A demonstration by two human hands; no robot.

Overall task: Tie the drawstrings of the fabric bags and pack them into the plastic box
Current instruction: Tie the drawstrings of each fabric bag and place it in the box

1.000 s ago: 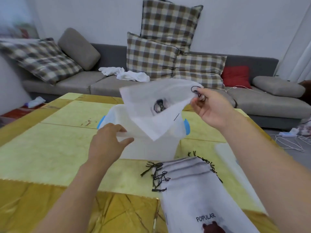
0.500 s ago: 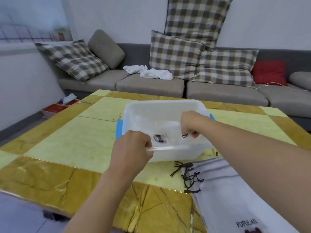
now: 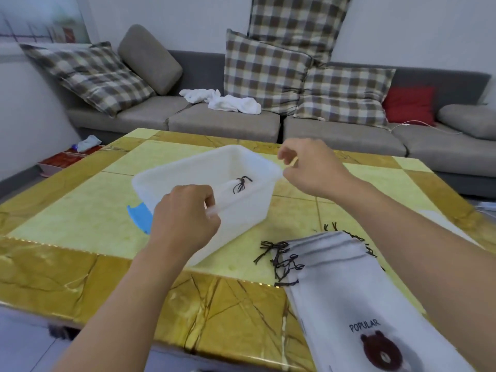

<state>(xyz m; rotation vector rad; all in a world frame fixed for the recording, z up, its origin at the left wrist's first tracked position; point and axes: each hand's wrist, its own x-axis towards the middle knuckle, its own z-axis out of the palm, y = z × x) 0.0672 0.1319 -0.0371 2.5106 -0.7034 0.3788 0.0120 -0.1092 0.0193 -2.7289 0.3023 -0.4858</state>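
A living room is seen: a grey sofa (image 3: pixel 225 122) with checked cushions along the far wall, white cloth dumped on its seat. In front, a yellow-and-gold marble-look table (image 3: pixel 80 210).

On the table a translucent plastic box (image 3: pixel 188 170) is set skewed, one corner toward the viewer, and appears slightly tipped. A blue piece (image 3: pixel 139 218), possibly a handle or lid clip, shows at its left. Inside, one white bag with a black knotted drawstring (image 3: pixel 241 183) is visible against the right wall.

The box's near rim is gripped by the left hand (image 3: pixel 185 213), fingers curled over the edge. The right hand (image 3: pixel 311 167) is held just past the box's right corner, fingers loosely curled; no object can be made out in it, though whether the rim is touched cannot be told.

A pile of bags (image 3: pixel 349 291) lies at the near right table edge, long axis running toward the viewer, mouths and loose black cords (image 3: pixel 281 260) pointing at the box. The pile sits under the right forearm; the right hand is judged the nearer for the next pickup. Cords on the pile look untied, so most of the task is judged outstanding.
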